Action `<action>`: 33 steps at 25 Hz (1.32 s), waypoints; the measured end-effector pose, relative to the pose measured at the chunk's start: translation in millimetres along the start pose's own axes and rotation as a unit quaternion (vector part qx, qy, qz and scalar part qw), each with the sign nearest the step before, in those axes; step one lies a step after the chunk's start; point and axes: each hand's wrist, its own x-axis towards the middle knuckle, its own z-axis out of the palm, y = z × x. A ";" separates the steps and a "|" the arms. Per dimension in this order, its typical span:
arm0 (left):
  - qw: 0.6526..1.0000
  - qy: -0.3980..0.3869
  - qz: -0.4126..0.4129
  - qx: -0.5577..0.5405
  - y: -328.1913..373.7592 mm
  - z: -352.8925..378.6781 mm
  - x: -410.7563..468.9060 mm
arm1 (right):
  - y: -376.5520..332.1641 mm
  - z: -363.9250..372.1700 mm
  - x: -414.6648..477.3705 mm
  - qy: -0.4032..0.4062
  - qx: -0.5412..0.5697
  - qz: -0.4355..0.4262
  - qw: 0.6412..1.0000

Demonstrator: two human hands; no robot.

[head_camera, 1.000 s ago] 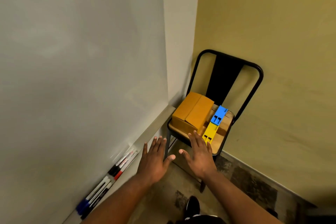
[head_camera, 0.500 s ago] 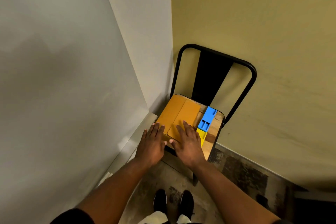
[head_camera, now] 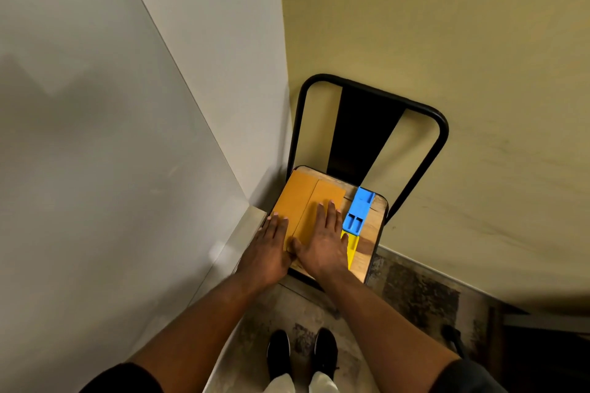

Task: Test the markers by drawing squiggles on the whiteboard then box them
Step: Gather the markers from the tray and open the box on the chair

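Note:
A brown cardboard box [head_camera: 305, 198] with its two top flaps down sits on the wooden seat of a black metal chair [head_camera: 373, 223]. My left hand [head_camera: 269, 249] lies flat on the left flap with straight fingers. Flat on the right flap rests my right hand [head_camera: 322, 239], its thumb touching the left hand. The whiteboard [head_camera: 95, 153] fills the left of the view, with its tray ledge [head_camera: 242, 233] ending beside the chair. No markers are in view.
A blue plastic holder [head_camera: 359, 209] and a yellow one [head_camera: 352, 247] lie on the seat right of the box. The chair stands in a corner against a yellow wall [head_camera: 447, 41]. My black shoes [head_camera: 301, 354] are on the mottled floor below.
My view swung right and down, so the markers on the ledge left the frame. Both hands moved forward from the air onto the box flaps and now press flat on them.

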 end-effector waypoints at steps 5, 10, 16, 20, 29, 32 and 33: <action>1.000 -0.001 0.003 -0.016 -2.5 0.1 2.2 | -6.1 -2.5 2.3 0.002 0.016 0.028 0.999; 0.999 0.004 0.000 -0.043 -6.9 0.3 3.4 | -21.4 -0.8 8.2 -0.020 0.008 0.036 0.999; 0.997 0.003 -0.020 -0.080 -10.0 -2.1 5.3 | -27.0 -13.2 -7.1 0.067 0.092 0.016 0.993; 0.998 0.002 -0.042 -0.047 -7.2 -5.7 12.2 | 0.8 -23.0 -26.0 0.132 0.018 -0.019 0.991; 0.971 0.139 -0.114 -0.161 -13.3 -20.4 10.3 | 58.9 -31.7 -33.8 0.009 -0.215 -0.024 0.976; 0.947 0.210 -0.144 -0.195 -31.3 -25.3 12.0 | 56.7 -28.0 -35.2 -0.034 -0.220 -0.029 0.974; 0.951 0.221 -0.130 -0.173 -37.3 -25.1 12.9 | 54.7 -27.2 -35.0 -0.039 -0.219 -0.032 0.974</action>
